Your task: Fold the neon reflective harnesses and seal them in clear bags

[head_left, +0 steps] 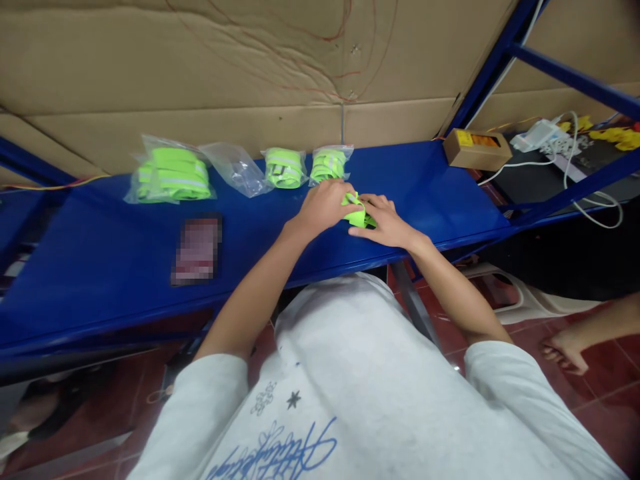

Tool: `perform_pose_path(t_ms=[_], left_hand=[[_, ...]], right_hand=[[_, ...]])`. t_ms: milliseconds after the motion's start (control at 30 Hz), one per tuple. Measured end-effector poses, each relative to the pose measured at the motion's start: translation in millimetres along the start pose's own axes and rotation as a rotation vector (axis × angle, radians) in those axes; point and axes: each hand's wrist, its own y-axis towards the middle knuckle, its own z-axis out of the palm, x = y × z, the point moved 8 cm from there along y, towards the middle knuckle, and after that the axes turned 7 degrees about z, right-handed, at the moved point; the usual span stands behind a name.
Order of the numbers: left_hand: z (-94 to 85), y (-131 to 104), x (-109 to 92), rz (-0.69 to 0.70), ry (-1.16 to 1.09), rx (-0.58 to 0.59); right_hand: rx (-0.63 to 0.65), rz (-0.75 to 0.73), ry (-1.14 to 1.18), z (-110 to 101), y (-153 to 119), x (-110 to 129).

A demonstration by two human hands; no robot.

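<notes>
A neon green strap [356,215] with a pale stripe is bunched between my two hands on the blue table [270,233]. My left hand [325,205] closes its fingers on the strap's left side. On the right side, my right hand [384,221] has its thumb and fingers around the strap. Just behind my left hand sits a bagged green roll [329,164], with another bagged roll [284,168] beside it. A larger bag of folded green straps [175,175] lies farther left, next to a clear plastic bag [239,171].
A blurred-out flat rectangular item [197,250] lies at the left of the table. At the back right stands a small cardboard box [477,149]. White cables and a white adapter [539,135] are beyond it. Another person's hand [566,351] shows at the lower right.
</notes>
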Motion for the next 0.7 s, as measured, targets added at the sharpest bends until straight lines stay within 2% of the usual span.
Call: perform_pose_path(t_ms=[67,200,300,367,433,533,600,700], left_hand=[[-2.3,4.3,2.7,0.034,0.088,-0.027],[6.1,11.9,20.2,0.038,-0.027,-0.033],[12.0,14.8,42.2,-0.095,-0.153,-0.009],[18.4,14.6,54.2,-0.216,-0.256,0.069],[24.4,12.7,60.7,-0.324,-0.342,0.158],[25.9,9.4,63.8,-0.426,-0.346,0.229],[25.9,7.4,61.7,-0.423,-0.326,0.266],[21.0,5.0,56.2,-0.322,-0.241,0.265]], right_hand=[[-0.130,0.008,0.142,-3.7,3.3,-2.3],[-0.267,0.053,0.400,-4.1,11.0,-19.1],[-0.293,0.093,0.436,-3.1,13.7,-27.6],[-0.290,0.055,0.439,-3.2,13.5,-25.6],[-0.321,0.036,0.418,-5.1,11.4,-25.4],[-0.415,0.155,0.303,-8.1,5.8,-37.2],[-0.362,0.225,0.219,-2.8,4.4,-42.4],[-0.178,0.173,0.168,9.3,4.6,-35.6]])
